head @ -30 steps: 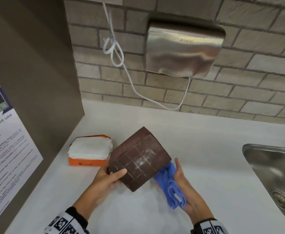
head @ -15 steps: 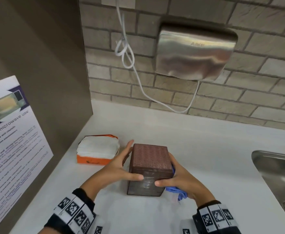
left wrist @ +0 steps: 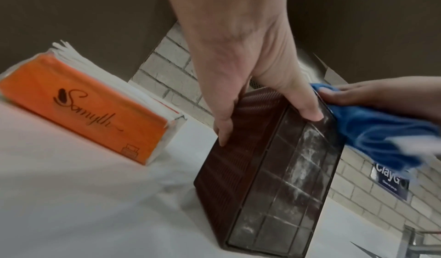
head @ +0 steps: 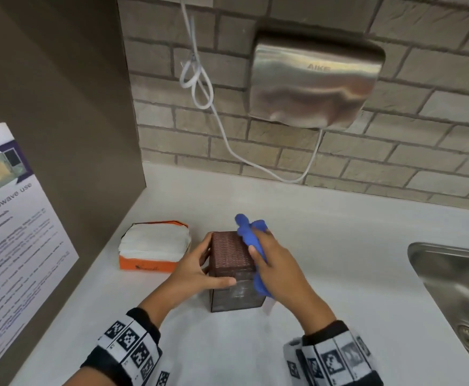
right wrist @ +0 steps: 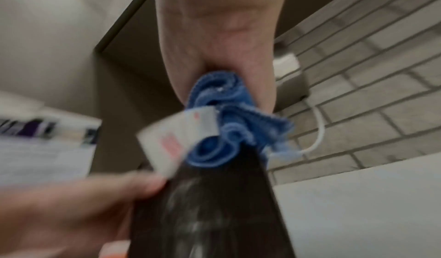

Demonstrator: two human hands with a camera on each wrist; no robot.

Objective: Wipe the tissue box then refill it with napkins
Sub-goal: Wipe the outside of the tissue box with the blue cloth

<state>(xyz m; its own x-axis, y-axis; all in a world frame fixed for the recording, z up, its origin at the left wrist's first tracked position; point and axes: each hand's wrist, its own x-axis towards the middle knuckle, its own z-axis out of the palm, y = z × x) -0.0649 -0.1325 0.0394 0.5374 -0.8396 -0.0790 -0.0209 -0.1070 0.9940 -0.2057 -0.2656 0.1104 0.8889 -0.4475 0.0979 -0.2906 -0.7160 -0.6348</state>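
Observation:
A dark brown tissue box (head: 232, 254) stands on end on the white counter (head: 339, 260), its near face smeared with white marks (left wrist: 296, 169). My left hand (head: 199, 270) grips its upper left side, thumb across the front. My right hand (head: 276, 267) holds a bunched blue cloth (head: 251, 238) against the box's top right edge; the cloth (right wrist: 214, 111) and its white tag show blurred in the right wrist view. To the left lies an orange pack of white napkins (head: 155, 250), also in the left wrist view (left wrist: 90, 109).
A steel sink (head: 456, 296) is set into the counter at the right. A steel hand dryer (head: 314, 84) hangs on the brick wall with a white cord (head: 199, 87) looping down. A brown side panel with a microwave notice (head: 13, 232) closes off the left.
The box went from tilted in my hands to standing on end on the counter. My right hand has brought the blue cloth up from the box's lower right side to its top edge.

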